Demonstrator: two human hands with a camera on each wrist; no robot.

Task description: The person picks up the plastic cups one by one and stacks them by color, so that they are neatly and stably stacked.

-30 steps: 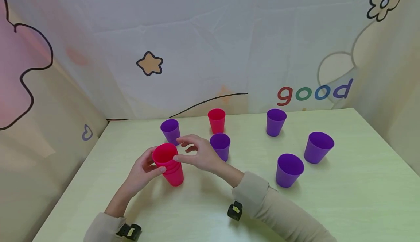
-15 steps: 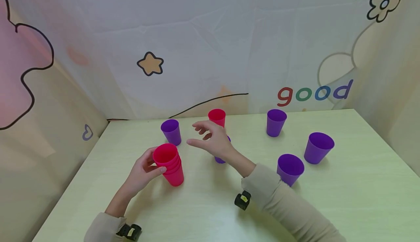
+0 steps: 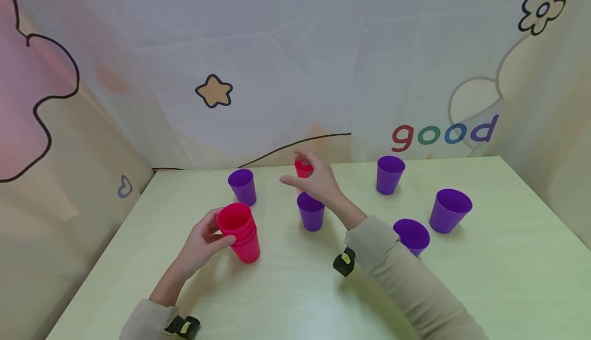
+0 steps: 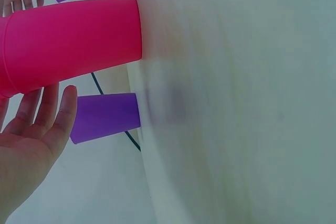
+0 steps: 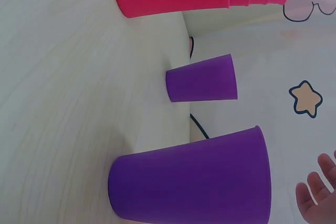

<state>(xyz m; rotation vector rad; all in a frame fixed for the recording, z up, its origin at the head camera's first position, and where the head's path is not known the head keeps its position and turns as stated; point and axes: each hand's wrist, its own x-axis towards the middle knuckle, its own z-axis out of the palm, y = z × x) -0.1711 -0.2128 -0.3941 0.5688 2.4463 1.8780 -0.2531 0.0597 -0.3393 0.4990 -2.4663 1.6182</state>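
My left hand (image 3: 203, 242) grips the upper part of a stack of nested red cups (image 3: 247, 250), thumb on the near side and fingers round the far side. The stack stands upright on the table. In the left wrist view, the fingers lie along the side of the red stack (image 4: 79, 40). My right hand (image 3: 320, 181) is raised with fingers and thumb apart, nothing between them. It is at a single red cup (image 3: 302, 173) near the back edge, partly hidden by the fingers. Below this hand stands a purple cup (image 3: 311, 216), large in the right wrist view.
Another purple cup (image 3: 243, 188) stands behind the stack. On the right are three more purple cups, one at the back (image 3: 390, 177), one farther right (image 3: 448, 214) and one (image 3: 411, 235) partly covered by my right sleeve. A printed cloth (image 3: 277, 73) hangs behind the table.
My right hand has moved from the rim of the red stack back and to the right, up to the lone red cup. My left hand keeps its hold on the stack.
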